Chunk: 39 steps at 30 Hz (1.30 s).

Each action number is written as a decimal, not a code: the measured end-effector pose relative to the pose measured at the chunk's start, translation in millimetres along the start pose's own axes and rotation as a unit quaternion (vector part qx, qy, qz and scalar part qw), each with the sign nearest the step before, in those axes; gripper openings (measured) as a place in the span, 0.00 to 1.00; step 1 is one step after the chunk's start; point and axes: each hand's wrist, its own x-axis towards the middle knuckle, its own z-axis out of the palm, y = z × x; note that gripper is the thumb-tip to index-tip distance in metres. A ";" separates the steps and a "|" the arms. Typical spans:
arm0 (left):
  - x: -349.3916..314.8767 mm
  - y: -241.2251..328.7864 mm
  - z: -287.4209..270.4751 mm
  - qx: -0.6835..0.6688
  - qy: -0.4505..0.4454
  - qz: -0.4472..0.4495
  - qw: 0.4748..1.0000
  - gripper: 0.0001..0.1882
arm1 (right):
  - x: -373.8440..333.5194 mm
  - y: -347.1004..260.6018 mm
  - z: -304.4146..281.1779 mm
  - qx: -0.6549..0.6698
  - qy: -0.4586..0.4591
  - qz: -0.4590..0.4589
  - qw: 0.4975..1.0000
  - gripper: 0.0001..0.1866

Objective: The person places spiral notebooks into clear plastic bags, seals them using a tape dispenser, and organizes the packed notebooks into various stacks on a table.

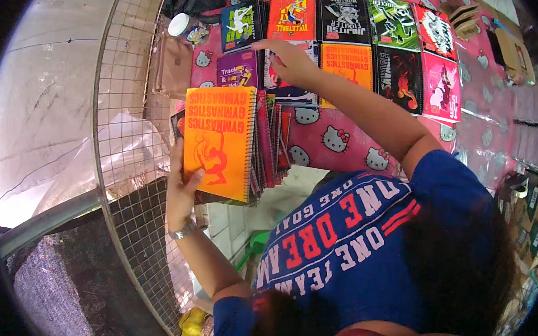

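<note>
Left hand point(180, 190) grasps a stack of spiral notebooks point(220, 143), long axis upright; right hand point(289, 60), fingers released, touches tabletop notebooks point(288, 91) just beyond the stack.

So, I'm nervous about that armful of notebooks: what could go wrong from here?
1. The left hand alone holds a thick stack of spiral notebooks behind the orange notebook; the stack fans out, so some could slip out and fall.
2. The right hand reaches over the rows of notebooks laid on the pink tablecloth; the forearm might nudge them out of line.
</note>
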 end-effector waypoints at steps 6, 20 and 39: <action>-41.3 13.3 27.5 0.092 0.055 -0.038 0.993 0.36 | -115.7 58.9 29.0 -0.468 -0.114 -0.096 0.871 0.19; -19.4 -17.8 -21.7 -0.376 0.151 -0.088 0.910 0.41 | 50.2 -172.8 -71.0 -0.147 -0.133 -0.266 0.943 0.12; 10.4 13.7 6.6 0.087 0.071 -0.081 0.990 0.42 | 169.1 66.4 170.9 -0.332 -0.418 -0.191 0.824 0.22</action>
